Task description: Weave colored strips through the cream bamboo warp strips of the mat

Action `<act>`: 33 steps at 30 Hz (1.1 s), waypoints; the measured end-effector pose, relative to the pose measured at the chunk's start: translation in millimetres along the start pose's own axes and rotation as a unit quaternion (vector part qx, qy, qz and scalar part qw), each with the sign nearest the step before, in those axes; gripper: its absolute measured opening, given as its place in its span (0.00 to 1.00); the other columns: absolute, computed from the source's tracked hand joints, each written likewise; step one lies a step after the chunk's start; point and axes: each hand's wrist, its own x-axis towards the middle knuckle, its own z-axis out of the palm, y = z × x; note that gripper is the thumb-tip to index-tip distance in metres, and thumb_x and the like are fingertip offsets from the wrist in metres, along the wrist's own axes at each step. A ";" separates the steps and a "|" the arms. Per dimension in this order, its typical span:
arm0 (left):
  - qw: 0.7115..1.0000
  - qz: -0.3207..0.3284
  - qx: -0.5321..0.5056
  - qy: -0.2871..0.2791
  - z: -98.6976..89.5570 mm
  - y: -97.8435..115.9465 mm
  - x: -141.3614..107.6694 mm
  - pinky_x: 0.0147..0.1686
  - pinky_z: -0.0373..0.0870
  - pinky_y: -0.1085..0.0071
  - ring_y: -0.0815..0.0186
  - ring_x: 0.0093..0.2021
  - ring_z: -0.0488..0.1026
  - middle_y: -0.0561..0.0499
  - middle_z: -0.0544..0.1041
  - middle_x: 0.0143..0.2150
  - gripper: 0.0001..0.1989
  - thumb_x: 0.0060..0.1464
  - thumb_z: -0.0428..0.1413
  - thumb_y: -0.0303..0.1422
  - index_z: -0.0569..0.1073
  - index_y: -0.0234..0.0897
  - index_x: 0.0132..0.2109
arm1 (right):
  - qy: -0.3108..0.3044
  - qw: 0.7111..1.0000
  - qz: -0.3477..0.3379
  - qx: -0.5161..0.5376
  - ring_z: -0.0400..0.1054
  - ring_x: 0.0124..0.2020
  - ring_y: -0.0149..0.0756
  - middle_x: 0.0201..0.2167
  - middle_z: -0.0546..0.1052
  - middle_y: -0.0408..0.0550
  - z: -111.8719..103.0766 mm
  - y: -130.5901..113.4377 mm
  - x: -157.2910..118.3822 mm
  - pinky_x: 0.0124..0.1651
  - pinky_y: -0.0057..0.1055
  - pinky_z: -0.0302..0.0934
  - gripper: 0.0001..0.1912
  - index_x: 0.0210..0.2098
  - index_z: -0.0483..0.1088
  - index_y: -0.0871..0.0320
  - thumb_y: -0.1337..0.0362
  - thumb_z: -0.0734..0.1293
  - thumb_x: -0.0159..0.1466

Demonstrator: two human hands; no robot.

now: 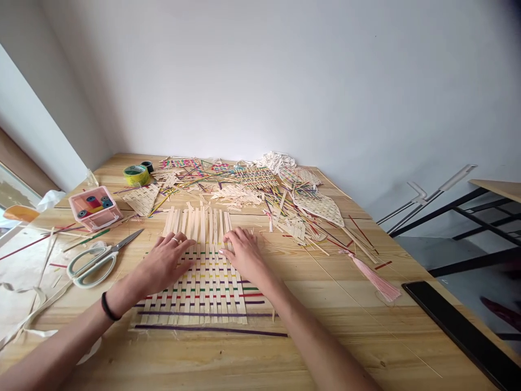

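A woven mat (207, 290) of pale flat strips, crossed by thin purple, green, red and yellow strips, lies on the wooden table. Its upper ends spread out unwoven, away from me. My left hand (165, 260) rests on the mat's left side, fingers apart, with a ring on one finger. On the right edge of the weave lies my right hand (243, 252), its fingers bent and its thumb toward the middle. Neither hand visibly holds anything lifted. A loose purple strip (211, 329) runs across the table below the mat.
Scissors (95, 263) and a pink box of spools (96, 209) are at the left. Yellow tape (136, 175) stands behind. Scattered strips (240, 195) and a woven fan (319, 206) lie at the back. A pink tassel (376, 278) and a black bar (459, 334) are right.
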 end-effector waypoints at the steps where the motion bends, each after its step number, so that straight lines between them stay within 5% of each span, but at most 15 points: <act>1: 1.000 -0.005 -0.002 -0.005 0.3 0.8 3.2 0.56 0.65 0.46 0.48 0.56 0.70 0.41 0.74 0.55 0.20 0.67 0.53 0.42 0.71 0.40 0.61 | 0.001 1.000 -0.001 0.000 0.67 0.53 0.47 0.49 0.74 0.49 0.1 0.1 0.0 0.54 0.45 0.58 0.09 0.44 0.69 0.54 0.65 0.72 0.67; 11: 0.997 -0.054 -0.046 0.023 18.4 4.9 25.8 0.51 0.72 0.54 0.51 0.52 0.74 0.43 0.75 0.50 0.17 0.61 0.61 0.41 0.74 0.39 0.52 | 0.009 1.000 -0.006 0.003 0.67 0.52 0.48 0.48 0.75 0.50 -0.1 -0.3 1.7 0.53 0.46 0.59 0.08 0.44 0.70 0.55 0.63 0.73 0.67; 33: 0.992 -0.061 -0.077 0.081 30.0 15.1 22.9 0.48 0.66 0.55 0.54 0.46 0.70 0.47 0.74 0.43 0.10 0.61 0.58 0.39 0.70 0.39 0.45 | 0.008 1.000 0.001 -0.004 0.68 0.51 0.47 0.46 0.75 0.50 -4.1 -4.3 -0.4 0.51 0.43 0.57 0.08 0.42 0.68 0.55 0.65 0.72 0.67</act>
